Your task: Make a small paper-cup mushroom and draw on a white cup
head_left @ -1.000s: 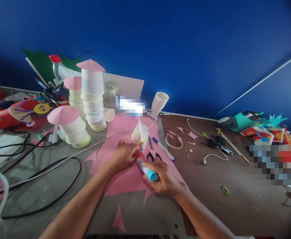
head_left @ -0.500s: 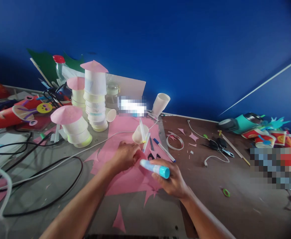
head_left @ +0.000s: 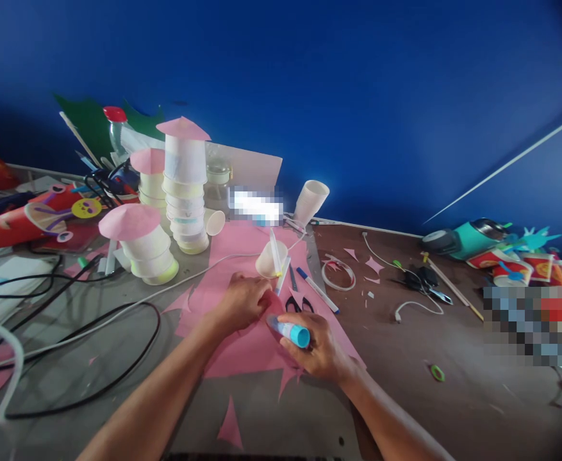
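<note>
My right hand (head_left: pixel 316 346) is wrapped round a glue stick (head_left: pixel 293 333) with a bright blue base, its far end tilted down onto pink paper. Just left of it, my left hand (head_left: pixel 247 299) is closed, fingers curled, on a cut piece of pink paper (head_left: pixel 273 306). Under both hands lies a large pink paper sheet (head_left: pixel 235 355). Beyond them a white paper cup (head_left: pixel 264 258) lies tipped, with a white pen (head_left: pixel 275 251) against it. Scissors (head_left: pixel 300 303) with black handles, partly under a pink scrap, and a blue-capped marker (head_left: pixel 317 290) rest near my right hand.
Stacked paper-cup towers (head_left: pixel 184 186) with pink cone roofs stand at the back left. Black cables (head_left: pixel 158 320) loop over the left side. A leaning cup stack (head_left: pixel 311 202) is at the back. Keys (head_left: pixel 420 278), a white cable (head_left: pixel 420 304) and a teal bottle (head_left: pixel 463 240) lie right.
My right hand has moved slightly left with the glue stick, which now points more steeply down at the pink paper. More of the scissors shows. My left hand stays in place.
</note>
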### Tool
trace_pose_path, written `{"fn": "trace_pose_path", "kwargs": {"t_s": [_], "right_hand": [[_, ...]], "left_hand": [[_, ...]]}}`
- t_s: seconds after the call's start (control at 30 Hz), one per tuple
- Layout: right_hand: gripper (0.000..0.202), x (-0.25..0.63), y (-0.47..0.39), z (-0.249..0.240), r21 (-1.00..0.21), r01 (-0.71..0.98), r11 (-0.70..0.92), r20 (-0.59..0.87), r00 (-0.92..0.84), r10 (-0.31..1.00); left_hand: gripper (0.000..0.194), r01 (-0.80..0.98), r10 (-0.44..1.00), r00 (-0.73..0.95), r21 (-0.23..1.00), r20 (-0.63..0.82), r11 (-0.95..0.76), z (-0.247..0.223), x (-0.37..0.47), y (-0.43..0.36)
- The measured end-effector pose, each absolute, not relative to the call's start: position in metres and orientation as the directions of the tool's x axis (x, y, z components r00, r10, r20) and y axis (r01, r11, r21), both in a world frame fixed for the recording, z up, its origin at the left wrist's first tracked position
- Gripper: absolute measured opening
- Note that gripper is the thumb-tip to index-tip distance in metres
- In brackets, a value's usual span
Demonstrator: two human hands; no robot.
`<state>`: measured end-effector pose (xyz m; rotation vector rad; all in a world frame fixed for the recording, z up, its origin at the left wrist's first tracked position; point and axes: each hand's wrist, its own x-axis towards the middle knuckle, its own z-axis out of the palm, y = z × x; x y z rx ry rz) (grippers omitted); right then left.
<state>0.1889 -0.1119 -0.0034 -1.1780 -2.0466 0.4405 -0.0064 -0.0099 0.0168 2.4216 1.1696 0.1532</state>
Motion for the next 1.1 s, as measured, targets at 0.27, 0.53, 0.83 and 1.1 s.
{"fn": "trace_pose_path", "kwargs": {"t_s": [0.27,0.53,0.83,1.1], "right_hand": [[0.02,0.192,-0.111,0.013,-0.671,0.532,0.516,0.465,-0.241,0.852],[0.022,0.185,-0.11,-0.003,-0.685,0.589,0.428,0.355,-0.243,0.903],[0.019,0.194,-0.112,0.017,-0.736,0.504,0.451,0.442,-0.145,0.885],[0.022,0.183,-0.11,0.002,-0.731,0.544,0.412,0.342,-0.23,0.911]], "left_hand": [[0.014,0.732,0.774,0.624,0.429,-0.11,-0.529,0.016,-0.005,-0.01],[0.015,0.72,0.77,0.632,0.437,-0.091,-0.54,0.016,-0.006,-0.01],[0.019,0.71,0.758,0.648,0.425,-0.083,-0.561,0.015,-0.004,-0.011],[0.014,0.714,0.761,0.643,0.424,-0.084,-0.556,0.016,-0.006,-0.01]]}}
